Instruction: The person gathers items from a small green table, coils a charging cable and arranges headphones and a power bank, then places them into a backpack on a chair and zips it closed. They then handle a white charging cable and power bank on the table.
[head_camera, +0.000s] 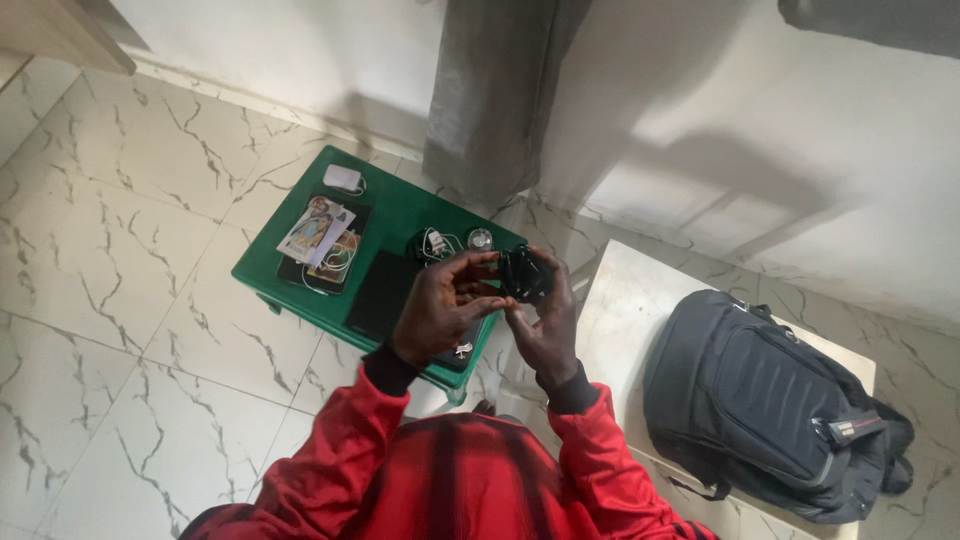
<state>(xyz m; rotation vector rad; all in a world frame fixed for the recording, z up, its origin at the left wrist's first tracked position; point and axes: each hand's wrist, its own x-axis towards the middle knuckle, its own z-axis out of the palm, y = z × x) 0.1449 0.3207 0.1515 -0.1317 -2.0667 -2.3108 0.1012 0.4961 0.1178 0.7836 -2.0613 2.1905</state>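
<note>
One small black object (524, 273), rounded and dark, sits between my two hands, raised above the near corner of the green worktop (392, 215). My right hand (545, 318) cups it from below, fingers closed around its body, so it is clamped there. My left hand (445, 305) comes in from the side with fingers (478, 262) curled and the tips meeting on its edge, as if pinching or turning a part. I judge the step in hand to be fiddling with the piece itself; I cannot tell what it is. Any next move calls for a steady hold from below and fine fingertip work on top.

Counting outward: on the worktop I see one white charger block (343, 179), one stack of printed cards (316, 230) lying on a dark flat device (330, 262), one black flat slab (378, 290) just beside it, one tangle of white cable (437, 243), and one small round clear thing (481, 238). To my right, one dark backpack (770, 405) lies on a pale low table (625, 300). One grey curtain (495, 90) hangs behind, over the marbled tile floor (100, 300).
</note>
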